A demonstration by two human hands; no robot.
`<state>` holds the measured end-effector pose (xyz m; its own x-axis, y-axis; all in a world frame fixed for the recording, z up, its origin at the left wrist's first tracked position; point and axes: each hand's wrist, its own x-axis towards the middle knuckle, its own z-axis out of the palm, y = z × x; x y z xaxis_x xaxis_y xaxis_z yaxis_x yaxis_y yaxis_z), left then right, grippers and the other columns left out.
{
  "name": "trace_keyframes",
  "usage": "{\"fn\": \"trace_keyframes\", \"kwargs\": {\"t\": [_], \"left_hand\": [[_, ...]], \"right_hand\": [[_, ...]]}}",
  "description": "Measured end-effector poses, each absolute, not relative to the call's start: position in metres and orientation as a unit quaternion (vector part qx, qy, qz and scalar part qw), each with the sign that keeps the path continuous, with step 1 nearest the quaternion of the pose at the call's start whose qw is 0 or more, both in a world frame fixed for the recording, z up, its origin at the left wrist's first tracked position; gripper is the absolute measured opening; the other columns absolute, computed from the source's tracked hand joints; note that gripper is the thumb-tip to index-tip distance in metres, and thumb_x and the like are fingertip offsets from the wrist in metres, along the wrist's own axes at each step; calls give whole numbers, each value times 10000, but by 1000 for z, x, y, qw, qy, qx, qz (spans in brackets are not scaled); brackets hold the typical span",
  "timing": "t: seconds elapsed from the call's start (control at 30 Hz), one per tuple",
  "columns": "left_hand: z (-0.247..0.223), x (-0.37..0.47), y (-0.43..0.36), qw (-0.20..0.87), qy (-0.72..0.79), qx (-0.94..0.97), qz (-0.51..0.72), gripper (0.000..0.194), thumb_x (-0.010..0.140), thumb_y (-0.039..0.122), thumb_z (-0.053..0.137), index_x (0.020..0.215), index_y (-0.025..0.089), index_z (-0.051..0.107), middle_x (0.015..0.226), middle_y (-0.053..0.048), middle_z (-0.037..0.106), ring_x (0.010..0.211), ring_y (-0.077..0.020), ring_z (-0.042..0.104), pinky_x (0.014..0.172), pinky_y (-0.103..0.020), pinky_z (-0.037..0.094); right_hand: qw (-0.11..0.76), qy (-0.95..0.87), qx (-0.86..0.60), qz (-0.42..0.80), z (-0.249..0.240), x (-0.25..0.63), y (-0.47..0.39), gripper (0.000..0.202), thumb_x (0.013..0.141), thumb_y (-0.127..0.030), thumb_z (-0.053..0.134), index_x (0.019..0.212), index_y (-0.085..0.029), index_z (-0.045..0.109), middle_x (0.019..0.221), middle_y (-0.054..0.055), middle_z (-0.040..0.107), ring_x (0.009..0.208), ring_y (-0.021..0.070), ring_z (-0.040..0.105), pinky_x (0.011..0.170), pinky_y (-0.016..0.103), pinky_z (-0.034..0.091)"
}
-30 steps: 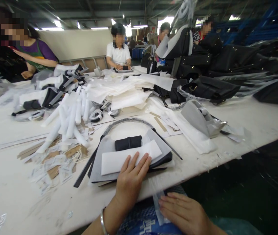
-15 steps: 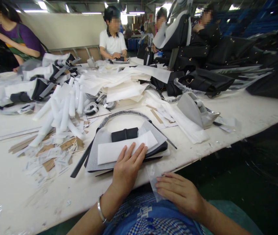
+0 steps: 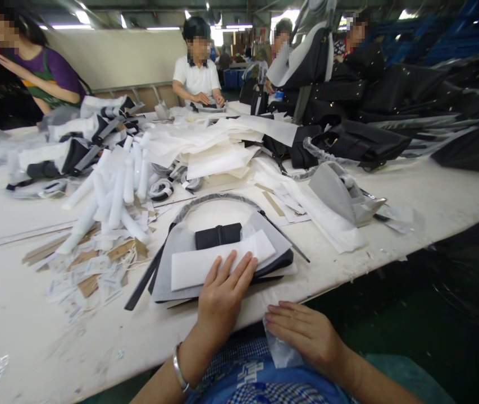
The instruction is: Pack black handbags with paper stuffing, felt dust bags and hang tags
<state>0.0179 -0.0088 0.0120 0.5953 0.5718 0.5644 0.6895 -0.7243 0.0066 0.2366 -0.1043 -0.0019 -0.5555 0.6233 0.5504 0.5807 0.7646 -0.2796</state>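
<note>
A black handbag (image 3: pixel 159 286) lies on the table in front of me, covered with thin white tissue (image 3: pixel 169 247); its wrapped handle (image 3: pixel 222 196) arches away from me. On top rest a white foam strip (image 3: pixel 188 272) and a small rolled black piece (image 3: pixel 218 236) with a band round its middle. My left hand (image 3: pixel 226 292) lies flat on the strip, fingers stretched out and a little apart. At the table's edge my right hand (image 3: pixel 306 331) holds a clear plastic bag (image 3: pixel 282 353), which hangs down over my lap. Its thumb is hidden.
White foam rolls (image 3: pixel 117 196) and paper tags (image 3: pixel 91 275) lie to the left. White sheets (image 3: pixel 222 146) are heaped behind the handbag. Black bags (image 3: pixel 349 140) pile up at the right. A person (image 3: pixel 197 73) works across the table; others are around it.
More of the clear plastic bag hangs over my lap below my right hand. My left hand stays on the foam strip. The whole view has shifted slightly.
</note>
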Motion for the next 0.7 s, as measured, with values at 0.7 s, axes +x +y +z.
{"fn": "trace_keyframes", "kwargs": {"t": [0.7], "left_hand": [[5, 26, -10, 137, -341, -863, -347, 347, 1029, 203, 371, 1235, 199, 651, 1418, 30, 552, 1296, -254, 531, 1121, -456, 406]], "right_hand": [[294, -885, -357, -56, 77, 225, -17, 315, 964, -87, 432, 1138, -181, 676, 1103, 71, 738, 1029, 187, 667, 976, 402, 509]]}}
